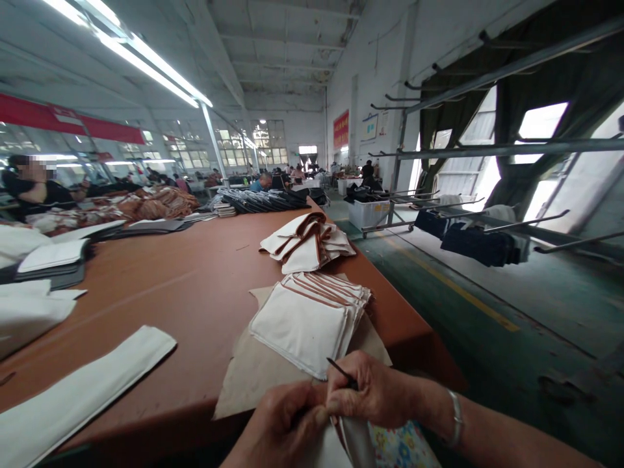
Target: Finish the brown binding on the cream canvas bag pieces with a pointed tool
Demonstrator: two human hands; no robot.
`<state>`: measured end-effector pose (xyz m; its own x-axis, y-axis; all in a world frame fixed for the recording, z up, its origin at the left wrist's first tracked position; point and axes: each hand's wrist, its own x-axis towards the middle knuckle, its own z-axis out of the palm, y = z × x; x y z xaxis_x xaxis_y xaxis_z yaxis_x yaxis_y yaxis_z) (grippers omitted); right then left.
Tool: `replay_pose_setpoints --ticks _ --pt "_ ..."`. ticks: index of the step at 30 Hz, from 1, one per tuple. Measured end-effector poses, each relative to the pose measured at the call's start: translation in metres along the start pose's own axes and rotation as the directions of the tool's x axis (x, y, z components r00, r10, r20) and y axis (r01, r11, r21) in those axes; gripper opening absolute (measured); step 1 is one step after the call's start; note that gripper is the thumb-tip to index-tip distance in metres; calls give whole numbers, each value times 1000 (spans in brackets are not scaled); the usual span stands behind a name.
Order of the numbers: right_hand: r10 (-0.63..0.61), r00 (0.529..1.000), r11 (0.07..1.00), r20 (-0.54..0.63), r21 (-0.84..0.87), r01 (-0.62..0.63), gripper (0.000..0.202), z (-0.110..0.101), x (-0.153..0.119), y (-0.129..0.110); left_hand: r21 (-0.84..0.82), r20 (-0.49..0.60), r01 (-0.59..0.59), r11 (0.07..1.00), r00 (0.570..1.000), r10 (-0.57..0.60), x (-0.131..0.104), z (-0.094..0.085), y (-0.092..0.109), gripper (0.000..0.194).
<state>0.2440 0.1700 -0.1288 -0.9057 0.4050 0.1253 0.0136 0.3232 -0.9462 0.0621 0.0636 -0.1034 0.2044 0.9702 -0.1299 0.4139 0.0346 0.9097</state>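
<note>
My left hand (287, 416) is closed, pinching the edge of a white fabric piece (329, 452) with a brown edge, below the table's front edge. Touching it, my right hand (368, 390) is closed around a slim dark pointed tool (341, 369), whose tip sticks out to the upper left; the rest of the tool is hidden in the fingers. Both thumbs meet at the fabric's top. Just beyond my hands, a fanned stack of white fabric pieces (297, 322) with brown edges lies on brown paper (238, 377). Behind it sits a looser, folded pile of similar pieces (305, 244).
The brown-covered table (195, 292) has white fabric strips (102, 390) and grey and white stacks (53, 260) at its left. Dark garments (263, 200) lie at its far end. A metal rack (487, 153) with prongs and a white bin (369, 213) stand right. A person (39, 188) is far left.
</note>
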Motion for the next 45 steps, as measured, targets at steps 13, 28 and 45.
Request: replay_pose_setpoints --ticks 13,28,45 --pt "-33 998 963 -48 -270 19 28 -23 10 5 71 123 29 997 992 -38 -12 -29 -15 37" --pt "267 956 949 -123 207 -238 31 -7 13 55 -152 188 237 959 960 -207 -31 -73 -73 54" --pt "90 996 985 28 142 -93 36 34 11 18 -24 58 201 979 978 -200 -11 -20 -14 20"
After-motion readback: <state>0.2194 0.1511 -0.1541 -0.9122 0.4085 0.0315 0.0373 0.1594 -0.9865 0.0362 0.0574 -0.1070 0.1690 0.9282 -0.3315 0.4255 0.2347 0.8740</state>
